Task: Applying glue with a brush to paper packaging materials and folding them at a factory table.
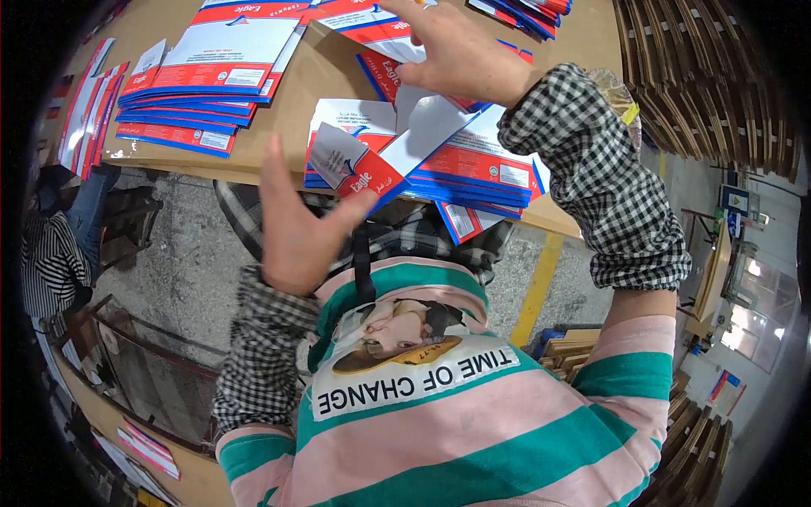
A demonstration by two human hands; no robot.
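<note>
My left hand is slightly blurred, with fingers and thumb spread apart. Its thumb overlaps the red end flap of a flat printed carton, whose white inner side partly shows; contact is unclear. That carton lies slanted across a stack of flattened red, white and blue cartons at the table's near edge. Over the far part of this stack, my right hand reaches in from the right, thumb and index finger apart. Another printed carton lies beside and partly beneath its fingers. No firm grip shows in either hand.
A larger stack of flat cartons sits left on the brown table, with more cartons beyond it. Another pile is at the far right. Brown cardboard bundles line the right side. A striped-sleeved person is at left.
</note>
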